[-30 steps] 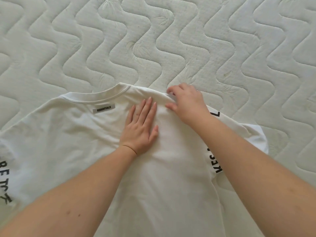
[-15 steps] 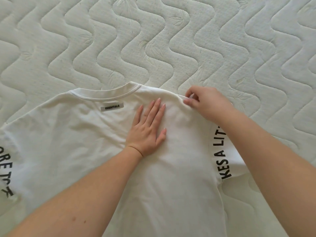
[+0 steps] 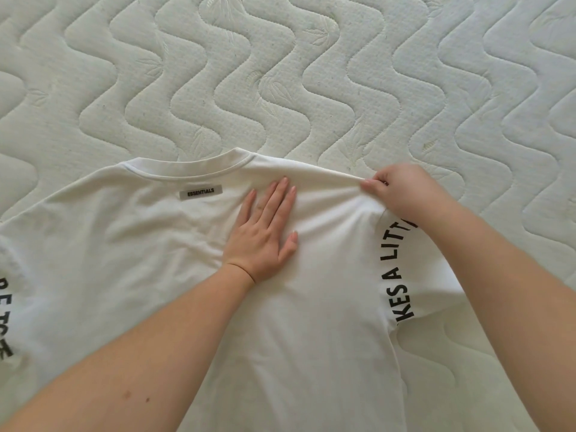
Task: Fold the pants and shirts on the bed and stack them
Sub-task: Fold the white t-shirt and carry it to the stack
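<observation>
A white T-shirt lies flat on the bed, collar away from me, with a grey "ESSENTIALS" label below the neckline and black lettering along both sides. My left hand presses flat on the shirt just right of the label, fingers straight. My right hand pinches the shirt's right shoulder edge and holds it taut to the right. The folded-in right side shows curved black letters. No pants are in view.
The quilted white mattress with a wavy stitched pattern surrounds the shirt on the far side and to the right. My forearms cross the lower part of the view.
My right hand has slid to the right along the shoulder seam, pulling the fabric taut and uncovering more black lettering. My left hand has stayed pressed in place.
</observation>
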`<state>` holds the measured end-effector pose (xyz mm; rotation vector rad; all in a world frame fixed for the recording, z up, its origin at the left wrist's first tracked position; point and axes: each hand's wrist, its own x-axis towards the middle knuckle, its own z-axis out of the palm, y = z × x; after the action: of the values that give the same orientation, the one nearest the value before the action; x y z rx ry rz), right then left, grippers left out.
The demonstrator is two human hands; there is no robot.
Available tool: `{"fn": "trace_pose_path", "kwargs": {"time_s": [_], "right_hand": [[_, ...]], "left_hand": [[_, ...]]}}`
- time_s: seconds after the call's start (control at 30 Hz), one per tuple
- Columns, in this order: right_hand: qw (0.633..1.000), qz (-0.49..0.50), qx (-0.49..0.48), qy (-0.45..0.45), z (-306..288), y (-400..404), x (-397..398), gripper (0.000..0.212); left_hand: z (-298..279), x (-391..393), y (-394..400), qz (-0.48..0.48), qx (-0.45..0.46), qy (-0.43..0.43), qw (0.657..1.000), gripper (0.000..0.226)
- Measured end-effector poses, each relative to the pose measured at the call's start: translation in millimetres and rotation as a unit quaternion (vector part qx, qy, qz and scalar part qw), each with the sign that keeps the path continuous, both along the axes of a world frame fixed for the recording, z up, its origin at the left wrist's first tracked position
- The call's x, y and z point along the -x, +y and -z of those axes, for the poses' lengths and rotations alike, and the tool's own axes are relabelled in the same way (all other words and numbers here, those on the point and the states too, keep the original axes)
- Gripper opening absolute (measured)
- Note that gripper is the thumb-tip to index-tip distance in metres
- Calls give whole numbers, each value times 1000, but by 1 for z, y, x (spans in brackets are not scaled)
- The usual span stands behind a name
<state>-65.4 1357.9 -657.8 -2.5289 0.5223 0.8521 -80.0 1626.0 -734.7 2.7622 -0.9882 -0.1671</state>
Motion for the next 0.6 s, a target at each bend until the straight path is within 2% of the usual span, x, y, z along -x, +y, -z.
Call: {"fn": "trace_pose_path", "kwargs": {"time_s": [0.03, 0.1, 0.13, 0.2, 0.27, 0.33, 0.47, 0.53, 0.6], "right_hand": [[999, -21, 45, -7, 1, 4, 0, 44], [989, -39, 108, -88, 1, 16, -2, 38], [986, -35, 94, -136, 0, 23, -5, 33], [983, -23, -21, -179, -1, 40, -14, 25], [977, -31, -128, -168, 0, 61, -26, 25], [975, -42, -155, -153, 3, 80, -43, 29], [982, -64, -124, -126, 14, 113, -80, 32], [985, -105, -61, -123, 18, 129, -94, 27], [984, -97, -42, -144, 21, 140, -100, 19]], "left_hand": [[0, 0, 0, 0, -1, 1, 1000, 73], [0, 0, 0, 0, -3, 2, 1000, 73], [0, 0, -1, -1, -4, 2, 1000, 73], [-1, 0, -1, -2, -8, 2, 1000, 73], [-2, 0, -1, -3, -10, 0, 1000, 72], [-3, 1, -2, -3, -12, -3, 1000, 71], [-1, 0, -2, -7, -8, 5, 1000, 70], [-1, 0, -2, -8, -7, 14, 1000, 70], [-1, 0, -2, -11, -4, 15, 1000, 68]]}}
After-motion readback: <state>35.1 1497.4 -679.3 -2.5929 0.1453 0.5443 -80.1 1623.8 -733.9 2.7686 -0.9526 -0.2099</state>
